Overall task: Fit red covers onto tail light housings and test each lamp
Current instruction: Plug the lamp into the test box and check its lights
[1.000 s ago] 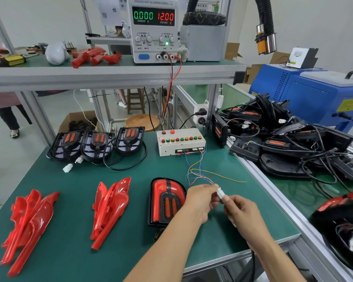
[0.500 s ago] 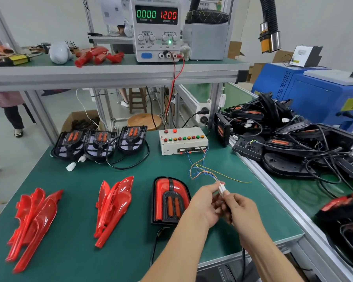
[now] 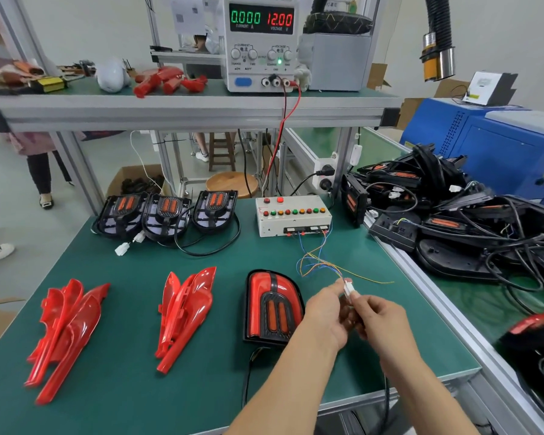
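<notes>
Both hands meet over the near right part of the green tabletop; left hand and right hand each pinch at a small white connector, fingers curled round it from either side; whether it is one plug or two mating halves cannot be told, since the fingers cover most of it; so each grip is clamped on the connector.

Thin coloured wires run from the connector up to the front of the white test box, which carries a row of red, green and orange buttons; a red lead rises from behind the box to the power supply on the upper shelf; display reads 0.000 current, 12.00 voltage.

Assembled tail light, red cover fitted on black housing, lies flat just left of the left hand; its lamps look unlit; a black cable leaves its near edge toward the tabletop's front edge.

Two stacks of loose red covers: left stack near the left edge, middle stack between it and the assembled light; well apart from each other.

Three bare black housings stand in a row at the back of the tabletop, left of the test box, overlapping one another; a white plug on their wiring rests in front.

Pile of black housings and cables on the adjoining tabletop to the right.
</notes>
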The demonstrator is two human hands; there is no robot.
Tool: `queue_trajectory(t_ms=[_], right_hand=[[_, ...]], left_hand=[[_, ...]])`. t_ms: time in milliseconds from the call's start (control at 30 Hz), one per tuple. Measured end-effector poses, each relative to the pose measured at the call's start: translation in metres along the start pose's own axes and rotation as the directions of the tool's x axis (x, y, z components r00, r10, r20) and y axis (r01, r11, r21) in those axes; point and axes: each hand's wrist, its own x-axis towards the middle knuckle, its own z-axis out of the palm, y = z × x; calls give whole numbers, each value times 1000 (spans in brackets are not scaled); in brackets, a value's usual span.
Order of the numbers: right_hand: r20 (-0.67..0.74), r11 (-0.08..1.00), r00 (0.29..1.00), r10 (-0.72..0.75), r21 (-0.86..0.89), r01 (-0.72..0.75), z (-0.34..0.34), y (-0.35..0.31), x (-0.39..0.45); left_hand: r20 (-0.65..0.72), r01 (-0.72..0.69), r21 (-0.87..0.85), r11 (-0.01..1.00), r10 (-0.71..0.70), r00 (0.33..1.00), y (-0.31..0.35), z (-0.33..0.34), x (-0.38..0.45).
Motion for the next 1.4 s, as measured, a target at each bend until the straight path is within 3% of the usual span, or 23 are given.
queue_trajectory(t_ms=[100,167,233,300,400,500,567,667,767,833,967,1167,1267,1400], right_hand=[[3,950,998,-59,-308,57,-4,-7,3],[-58,875,988,-141,-474,97,-2,-7,-2],[-167,817,930,-326,-545,189,3,-4,-13],[-182,793,870,-458,-525,308,13,-8,-30],[-53,817,903,-425,-453,358,33,-8,-52],[61,764,902,-428,-509,397,48,-6,-62],[127,731,933,-336,-590,343,55,-6,-62],[76,737,978,-197,-646,199,56,-9,-56],[80,719,993,-89,-685,119,55,-11,-50],[113,772,994,-10,-631,79,54,-10,-46],[170,911,977,132,-408,-53,56,-14,-42],[274,949,918,286,-215,-231,72,-20,-41],[311,948,897,315,-155,-279,76,-22,-38],[348,961,897,274,-53,-273,76,-17,-37]], left_hand=[[-73,-103,63,993,107,992,1,5,-5],[-124,-206,195,959,232,965,3,6,-13],[-145,-304,376,875,380,914,12,3,-25],[-103,-360,510,782,471,876,26,-5,-38],[-42,-382,504,775,464,885,48,-14,-54],[-16,-442,505,742,520,854,66,-22,-62],[-47,-479,474,739,565,824,82,-32,-61],[-74,-516,534,670,645,760,111,-53,-50],[-19,-513,700,497,731,682,141,-73,-31],[66,-446,832,329,741,668,159,-82,-16],[246,-295,955,-37,659,711,182,-89,18],[420,-215,875,-434,458,783,199,-73,61],[442,-189,827,-529,404,801,207,-71,75],[438,-188,811,-555,362,823,212,-74,86]])
